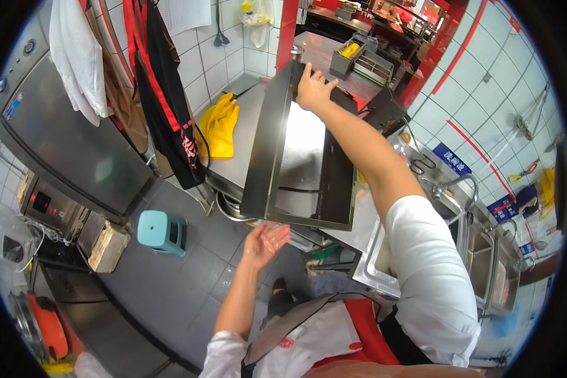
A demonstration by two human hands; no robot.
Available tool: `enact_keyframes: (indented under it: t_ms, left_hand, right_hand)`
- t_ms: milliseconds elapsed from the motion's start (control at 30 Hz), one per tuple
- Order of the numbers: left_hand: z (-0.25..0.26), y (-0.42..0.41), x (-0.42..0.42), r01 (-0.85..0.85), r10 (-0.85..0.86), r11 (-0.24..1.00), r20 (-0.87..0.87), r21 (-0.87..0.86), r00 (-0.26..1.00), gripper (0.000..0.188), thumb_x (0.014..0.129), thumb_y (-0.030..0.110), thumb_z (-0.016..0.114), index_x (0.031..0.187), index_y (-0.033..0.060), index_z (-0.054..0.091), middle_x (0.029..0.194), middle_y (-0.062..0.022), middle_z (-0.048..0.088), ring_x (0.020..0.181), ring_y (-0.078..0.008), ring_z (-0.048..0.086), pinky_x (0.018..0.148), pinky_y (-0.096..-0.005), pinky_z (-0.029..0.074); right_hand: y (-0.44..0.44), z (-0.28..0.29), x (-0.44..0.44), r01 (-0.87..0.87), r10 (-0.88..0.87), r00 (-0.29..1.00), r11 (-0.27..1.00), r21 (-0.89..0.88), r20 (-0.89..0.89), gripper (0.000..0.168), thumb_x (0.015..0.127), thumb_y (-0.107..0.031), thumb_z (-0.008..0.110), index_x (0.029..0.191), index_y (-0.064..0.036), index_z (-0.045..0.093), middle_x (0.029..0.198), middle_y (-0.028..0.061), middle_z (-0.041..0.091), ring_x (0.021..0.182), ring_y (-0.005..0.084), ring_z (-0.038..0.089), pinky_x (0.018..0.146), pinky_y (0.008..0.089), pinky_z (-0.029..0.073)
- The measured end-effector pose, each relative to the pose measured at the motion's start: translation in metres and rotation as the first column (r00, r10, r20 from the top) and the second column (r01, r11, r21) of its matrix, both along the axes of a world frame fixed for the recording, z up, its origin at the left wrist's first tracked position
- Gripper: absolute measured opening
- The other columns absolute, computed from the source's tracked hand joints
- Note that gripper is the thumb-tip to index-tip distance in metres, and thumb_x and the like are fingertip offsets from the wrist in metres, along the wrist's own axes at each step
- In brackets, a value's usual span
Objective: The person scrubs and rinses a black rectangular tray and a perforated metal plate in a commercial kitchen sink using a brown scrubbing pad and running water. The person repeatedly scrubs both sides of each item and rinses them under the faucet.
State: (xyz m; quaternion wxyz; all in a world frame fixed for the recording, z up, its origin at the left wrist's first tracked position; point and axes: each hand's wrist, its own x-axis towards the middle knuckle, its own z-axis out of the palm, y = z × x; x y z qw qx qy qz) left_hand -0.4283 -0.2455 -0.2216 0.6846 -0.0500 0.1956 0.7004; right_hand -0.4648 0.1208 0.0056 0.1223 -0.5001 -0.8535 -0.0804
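A long metal frame or housing [264,156] with dark side panels and an open middle stands tilted on the steel worktop [248,118]. My right hand [314,89] lies over its far end, fingers spread; whether they grip its edge I cannot tell. Below the near end of the frame, my left hand [267,241] is palm up with its fingers apart, holding nothing. To the left of the frame, yellow rubber gloves [219,127] rest on the worktop. A cable passes behind the frame's opening.
Steel sinks [479,255] with curved taps line the right wall. A light-blue plastic stool [153,229] stands on the tiled floor at left. Aprons [160,94] hang beside the worktop, near a steel cabinet [75,127]. Farther back is a counter with a grey container [344,62].
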Motion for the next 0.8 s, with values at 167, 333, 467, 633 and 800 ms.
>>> enact_keyframes:
  t_ms: [167,333,467,633,800]
  left_hand:
    - [-0.025,0.000,0.007,-0.191,0.177,0.979,-0.173,-0.070,0.969,0.061,0.095,0.043,0.066,0.142,0.0229,0.034,0.119,-0.0020,0.056,0.107,-0.0218,0.057,0.099,-0.0453,0.047]
    - [-0.015,0.031,0.003,-0.245,0.159,0.953,-0.387,-0.181,0.908,0.094,0.087,0.044,0.076,0.150,0.0260,0.009,0.131,-0.0017,0.047,0.115,-0.0227,0.050,0.097,-0.0485,0.046]
    - [0.007,0.056,-0.011,-0.248,0.130,0.931,-0.391,-0.267,0.911,0.074,0.085,0.053,0.074,0.136,0.0210,0.031,0.128,-0.0032,0.052,0.114,-0.0266,0.053,0.092,-0.0508,0.049]
    - [0.036,0.098,-0.069,-0.252,0.120,0.943,-0.487,-0.216,0.865,0.064,0.086,0.066,0.064,0.125,0.0201,0.044,0.124,-0.0029,0.055,0.110,-0.0225,0.054,0.084,-0.0460,0.049]
    - [0.019,0.156,-0.119,-0.248,0.065,0.925,-0.524,-0.287,0.849,0.079,0.084,0.070,0.064,0.141,0.0257,0.032,0.136,-0.0018,0.048,0.117,-0.0251,0.051,0.083,-0.0475,0.046]
  right_hand:
    - [0.016,-0.058,-0.058,0.109,-0.097,0.980,0.992,-0.060,0.174,0.071,0.094,-0.023,0.058,0.155,-0.004,0.027,0.149,0.0351,0.037,0.129,0.0537,0.046,0.106,0.0710,0.027]
    - [0.048,-0.106,-0.062,-0.047,0.063,0.989,0.992,-0.118,0.131,0.065,0.094,-0.024,0.057,0.153,-0.011,0.033,0.150,0.0329,0.038,0.131,0.0518,0.045,0.105,0.0666,0.034]
    - [0.039,-0.103,-0.021,-0.469,0.421,0.883,0.810,-0.353,-0.208,0.080,0.085,-0.034,0.070,0.154,-0.018,0.031,0.160,0.0188,0.028,0.148,0.0351,0.026,0.111,0.0676,0.027]
    - [-0.052,-0.077,0.116,-0.558,0.274,0.467,0.829,-0.039,-0.841,0.026,0.093,-0.008,0.058,0.116,-0.002,0.066,0.121,0.0165,0.068,0.110,0.0279,0.066,0.094,0.0348,0.050]
    - [-0.112,-0.173,0.294,-0.349,-0.248,0.563,0.793,-0.498,-0.789,0.016,0.094,0.000,0.055,0.104,0.000,0.068,0.095,0.0052,0.069,0.087,0.0112,0.065,0.075,0.0255,0.052]
